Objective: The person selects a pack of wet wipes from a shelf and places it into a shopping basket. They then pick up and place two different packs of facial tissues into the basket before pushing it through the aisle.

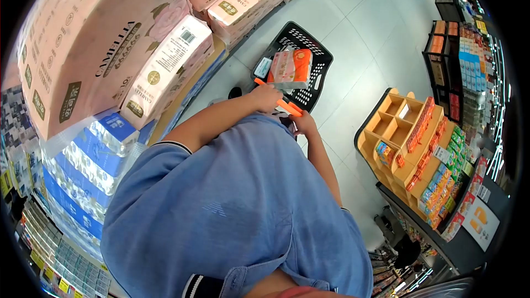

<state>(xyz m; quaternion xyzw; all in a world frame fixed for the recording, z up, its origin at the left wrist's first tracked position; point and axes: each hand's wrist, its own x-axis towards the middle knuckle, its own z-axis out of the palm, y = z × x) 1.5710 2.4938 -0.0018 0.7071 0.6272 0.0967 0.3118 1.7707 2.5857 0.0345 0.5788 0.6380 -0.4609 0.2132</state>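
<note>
A black shopping basket [322,49] with perforated walls sits ahead of me near the floor. An orange-and-pink tissue pack [300,66] lies in it, beside a small package with a white label [263,67]. My left hand [266,97] is wrapped round the orange handle [289,107] in front of my body. Farther right on that handle, my right hand [305,124] is closed too, its fingers partly hidden. How the handle joins the basket is covered by my hands and shirt.
Large pink tissue packs [99,49] are stacked close on my left, with blue-and-white packs [83,171] below. To the right stands a wooden display rack [381,127] of small colourful packets. Pale floor tiles [353,27] run between, with dark shelving [441,60] farther off.
</note>
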